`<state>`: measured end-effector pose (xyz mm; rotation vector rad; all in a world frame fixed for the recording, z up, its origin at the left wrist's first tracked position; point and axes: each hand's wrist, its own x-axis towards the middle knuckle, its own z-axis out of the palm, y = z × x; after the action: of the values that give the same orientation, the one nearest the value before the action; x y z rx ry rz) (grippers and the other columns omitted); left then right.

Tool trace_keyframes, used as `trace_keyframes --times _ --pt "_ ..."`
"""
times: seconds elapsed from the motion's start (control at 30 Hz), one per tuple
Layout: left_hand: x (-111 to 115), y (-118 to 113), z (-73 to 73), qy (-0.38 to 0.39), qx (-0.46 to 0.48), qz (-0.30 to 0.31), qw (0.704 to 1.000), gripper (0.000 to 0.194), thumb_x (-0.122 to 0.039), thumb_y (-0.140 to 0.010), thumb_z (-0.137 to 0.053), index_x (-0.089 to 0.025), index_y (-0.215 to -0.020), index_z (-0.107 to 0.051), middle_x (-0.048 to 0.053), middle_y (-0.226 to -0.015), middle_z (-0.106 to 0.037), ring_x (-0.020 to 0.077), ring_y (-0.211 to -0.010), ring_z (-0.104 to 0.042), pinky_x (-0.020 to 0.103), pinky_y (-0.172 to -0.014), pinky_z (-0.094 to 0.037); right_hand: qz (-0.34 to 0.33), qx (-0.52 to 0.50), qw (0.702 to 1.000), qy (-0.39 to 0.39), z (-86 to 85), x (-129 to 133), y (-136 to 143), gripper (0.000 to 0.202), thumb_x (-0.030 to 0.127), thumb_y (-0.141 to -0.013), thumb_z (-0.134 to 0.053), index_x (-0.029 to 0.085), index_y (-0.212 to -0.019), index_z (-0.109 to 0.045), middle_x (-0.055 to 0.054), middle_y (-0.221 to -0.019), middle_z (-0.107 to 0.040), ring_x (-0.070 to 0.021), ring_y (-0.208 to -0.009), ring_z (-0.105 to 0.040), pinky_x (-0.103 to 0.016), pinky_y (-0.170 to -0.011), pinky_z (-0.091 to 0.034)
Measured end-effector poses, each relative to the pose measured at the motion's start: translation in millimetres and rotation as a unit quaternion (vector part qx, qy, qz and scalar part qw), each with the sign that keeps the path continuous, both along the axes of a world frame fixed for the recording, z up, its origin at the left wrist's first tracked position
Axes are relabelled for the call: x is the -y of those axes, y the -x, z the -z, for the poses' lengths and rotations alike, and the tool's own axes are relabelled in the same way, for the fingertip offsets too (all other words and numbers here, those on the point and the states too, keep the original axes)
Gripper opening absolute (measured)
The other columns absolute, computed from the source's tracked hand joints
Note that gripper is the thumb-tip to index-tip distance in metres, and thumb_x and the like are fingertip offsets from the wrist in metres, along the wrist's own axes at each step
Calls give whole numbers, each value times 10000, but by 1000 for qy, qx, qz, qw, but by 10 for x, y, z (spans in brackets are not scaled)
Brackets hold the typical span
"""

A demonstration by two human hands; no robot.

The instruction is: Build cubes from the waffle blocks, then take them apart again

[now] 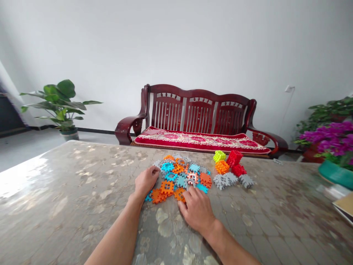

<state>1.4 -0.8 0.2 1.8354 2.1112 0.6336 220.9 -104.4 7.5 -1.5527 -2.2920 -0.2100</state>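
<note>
A loose pile of flat toothed puzzle pieces, among them an orange piece (167,187), a blue piece (167,166) and a red-orange piece (205,179), lies on the patterned table (110,221). My left hand (147,181) rests at the pile's left edge, its fingers curled in; what they hold, if anything, is hidden. At the near right of the pile, my right hand (198,208) has its fingertips on a grey piece (190,182), thumb close to an orange piece. Right of the pile sit assembled cubes: yellow-green (219,156), orange (222,167), red (234,158) and grey (221,181).
Beyond the table stands a dark red wooden bench (198,114) with a red cushion. At the right edge are purple flowers in a teal pot (335,175) and a book-like object (344,206). A potted plant (64,106) stands at the far left.
</note>
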Motion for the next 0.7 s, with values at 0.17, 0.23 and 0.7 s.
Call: trace_keyframes --times 0.17,0.23,0.7 --pt "4 -5 -18 6 -4 0 1000 295 -343 -823 -439 -315 -976 -690 -10 -958 -735 203 -904 -658 239 -648 -401 -14 -53 998 -38 -33 -68 -122 297 219 -956 -398 205 -735 -597 -17 -740 -637 -138 -714 -566 -259 -679 -311" --pt "8 -6 -30 10 -6 0 1000 298 -339 -821 -436 -317 -978 -689 -10 -963 -733 202 -908 -657 238 -647 -401 8 -107 993 -39 -50 -136 -221 340 246 -973 -361 205 -727 -593 -13 -723 -641 -125 -696 -571 -243 -657 -306" --pt "43 -24 -88 19 -4 -2 1000 293 -349 -828 -427 -313 -970 -680 -6 -945 -731 204 -903 -659 240 -636 -392 100 -237 966 20 98 -515 -621 320 228 -867 -444 211 -1143 -603 -57 -1051 -687 -173 -935 -637 -270 -818 -454"
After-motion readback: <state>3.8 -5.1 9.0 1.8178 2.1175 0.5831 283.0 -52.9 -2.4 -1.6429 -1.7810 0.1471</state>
